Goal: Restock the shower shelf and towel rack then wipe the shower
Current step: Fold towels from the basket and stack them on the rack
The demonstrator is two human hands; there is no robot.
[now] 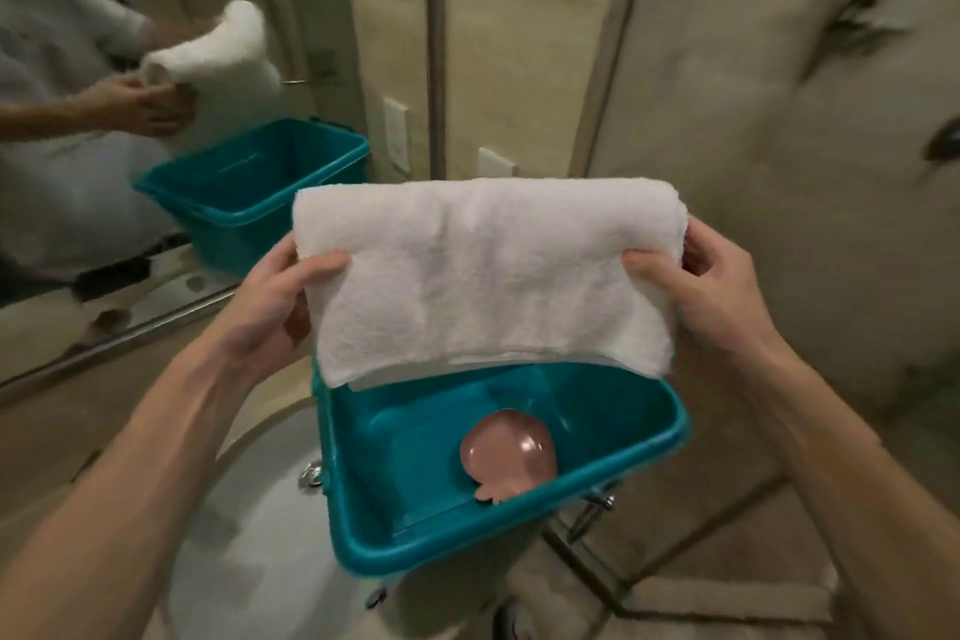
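- I hold a folded white terry towel [488, 276] up in front of me with both hands, one at each side edge.
- My left hand [275, 301] pinches the towel's left edge, thumb on the front face and fingers curled behind the cloth.
- My right hand [711, 286] grips the right edge the same way, thumb pressed on the front, fingers wrapped round the back.
- The towel hangs just above a teal plastic rectangular tub [519, 535], its lower edge covering the tub's far rim.
- Inside the tub lies a pink shell-shaped soap dish [506, 452], near the right side of the bottom.
- The tub sits partly over a white round sink basin [249, 535], beside the chrome tap fittings [311, 476].
- To my left a wall mirror [156, 68] reflects the towel, my hands and the tub.
- Beige stone tiles [779, 172] cover the wall ahead and to the right.
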